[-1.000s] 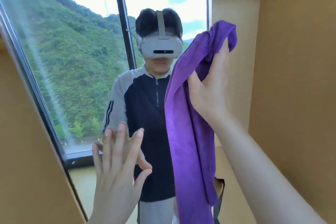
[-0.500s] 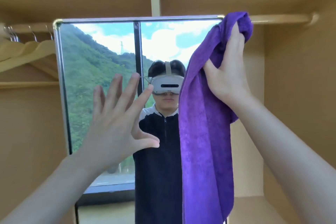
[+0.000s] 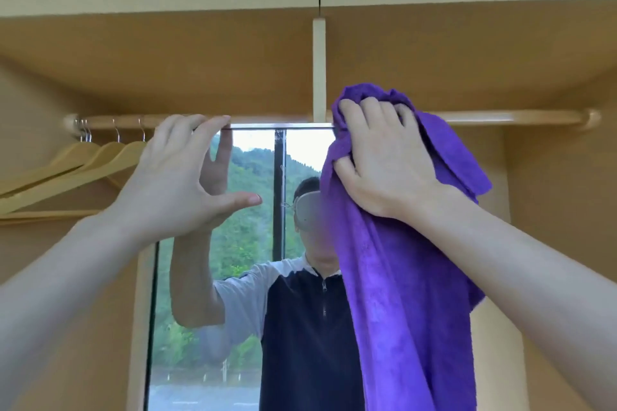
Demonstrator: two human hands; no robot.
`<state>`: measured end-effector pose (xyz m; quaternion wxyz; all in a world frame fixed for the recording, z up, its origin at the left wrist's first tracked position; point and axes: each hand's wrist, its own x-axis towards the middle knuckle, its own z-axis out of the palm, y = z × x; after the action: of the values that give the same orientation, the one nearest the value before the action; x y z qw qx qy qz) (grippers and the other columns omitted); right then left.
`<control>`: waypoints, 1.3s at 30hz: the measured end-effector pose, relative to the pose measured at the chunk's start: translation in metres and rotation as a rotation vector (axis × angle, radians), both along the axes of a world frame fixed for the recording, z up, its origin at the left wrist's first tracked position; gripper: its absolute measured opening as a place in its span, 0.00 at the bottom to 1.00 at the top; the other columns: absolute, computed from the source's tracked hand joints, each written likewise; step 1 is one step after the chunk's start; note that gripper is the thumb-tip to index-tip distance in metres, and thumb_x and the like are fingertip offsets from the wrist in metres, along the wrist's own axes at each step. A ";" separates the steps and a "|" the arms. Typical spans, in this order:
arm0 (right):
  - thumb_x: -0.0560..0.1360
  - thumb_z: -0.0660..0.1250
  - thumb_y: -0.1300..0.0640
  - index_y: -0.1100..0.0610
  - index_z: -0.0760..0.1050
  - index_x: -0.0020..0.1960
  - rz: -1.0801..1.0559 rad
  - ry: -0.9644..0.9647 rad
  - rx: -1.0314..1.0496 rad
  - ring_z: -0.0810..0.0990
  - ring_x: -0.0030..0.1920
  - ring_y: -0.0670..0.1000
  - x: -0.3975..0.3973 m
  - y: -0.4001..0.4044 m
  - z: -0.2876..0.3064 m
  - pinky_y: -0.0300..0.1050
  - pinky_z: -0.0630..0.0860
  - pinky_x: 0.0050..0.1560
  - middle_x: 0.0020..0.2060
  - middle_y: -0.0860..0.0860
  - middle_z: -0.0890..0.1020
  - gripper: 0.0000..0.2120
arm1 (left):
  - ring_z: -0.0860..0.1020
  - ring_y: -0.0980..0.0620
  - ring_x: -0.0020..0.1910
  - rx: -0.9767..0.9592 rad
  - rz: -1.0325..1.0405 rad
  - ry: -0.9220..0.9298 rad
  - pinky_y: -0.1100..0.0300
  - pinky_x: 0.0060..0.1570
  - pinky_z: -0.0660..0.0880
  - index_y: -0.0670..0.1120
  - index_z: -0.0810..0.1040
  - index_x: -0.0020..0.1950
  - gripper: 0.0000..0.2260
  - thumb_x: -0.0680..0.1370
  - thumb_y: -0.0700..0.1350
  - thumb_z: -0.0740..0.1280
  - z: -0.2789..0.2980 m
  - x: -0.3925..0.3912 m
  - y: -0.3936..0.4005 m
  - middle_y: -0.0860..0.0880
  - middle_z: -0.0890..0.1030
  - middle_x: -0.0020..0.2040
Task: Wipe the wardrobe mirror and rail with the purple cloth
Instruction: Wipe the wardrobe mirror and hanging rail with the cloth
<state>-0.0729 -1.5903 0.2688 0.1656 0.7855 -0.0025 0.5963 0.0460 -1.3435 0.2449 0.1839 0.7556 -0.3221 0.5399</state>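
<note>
The wardrobe mirror (image 3: 248, 243) stands upright in the middle and reflects a window, green hills and a person. A wooden rail (image 3: 500, 117) runs across just behind its top edge. My left hand (image 3: 180, 183) reaches up with its fingers laid straight along the mirror's top edge, thumb spread apart below. My right hand (image 3: 377, 160) grips the bunched top of the purple cloth (image 3: 400, 294) at the mirror's upper right corner, close to the rail. The cloth hangs down long over the mirror's right side and hides it.
Several wooden hangers (image 3: 83, 163) hang on the rail at the left. A pale vertical post (image 3: 319, 70) meets the rail above the mirror. Brown wardrobe panels close in on both sides, with the right wall (image 3: 567, 210) near my right arm.
The view has tilted upward, bringing the rail and the wardrobe top into sight. My left hand rose from mid-mirror to its top edge. My right hand bunched the cloth at the upper right corner.
</note>
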 end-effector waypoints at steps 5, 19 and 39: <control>0.71 0.63 0.55 0.65 0.64 0.74 0.173 0.026 0.049 0.68 0.63 0.63 0.024 0.040 -0.011 0.52 0.60 0.69 0.59 0.62 0.71 0.33 | 0.59 0.52 0.76 -0.016 -0.074 0.046 0.52 0.71 0.64 0.54 0.62 0.79 0.52 0.60 0.78 0.66 0.004 -0.001 0.010 0.53 0.68 0.74; 0.76 0.68 0.50 0.54 0.64 0.74 0.342 0.276 -0.100 0.72 0.62 0.56 0.058 0.106 0.017 0.47 0.66 0.64 0.61 0.53 0.73 0.29 | 0.76 0.54 0.68 -0.149 -0.634 0.314 0.53 0.69 0.73 0.45 0.72 0.71 0.31 0.66 0.35 0.60 0.028 -0.010 0.044 0.49 0.80 0.66; 0.76 0.67 0.67 0.56 0.78 0.59 0.466 0.793 0.376 0.80 0.55 0.54 0.079 0.143 0.105 0.49 0.77 0.59 0.51 0.53 0.82 0.14 | 0.81 0.50 0.36 -0.362 -0.712 0.484 0.52 0.36 0.80 0.54 0.72 0.67 0.20 0.81 0.34 0.66 0.026 0.054 0.062 0.48 0.82 0.57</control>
<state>0.0056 -1.4471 0.3735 -0.1283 0.9478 0.1290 0.2619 0.1002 -1.2820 0.2708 0.5567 0.6580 -0.4098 0.2987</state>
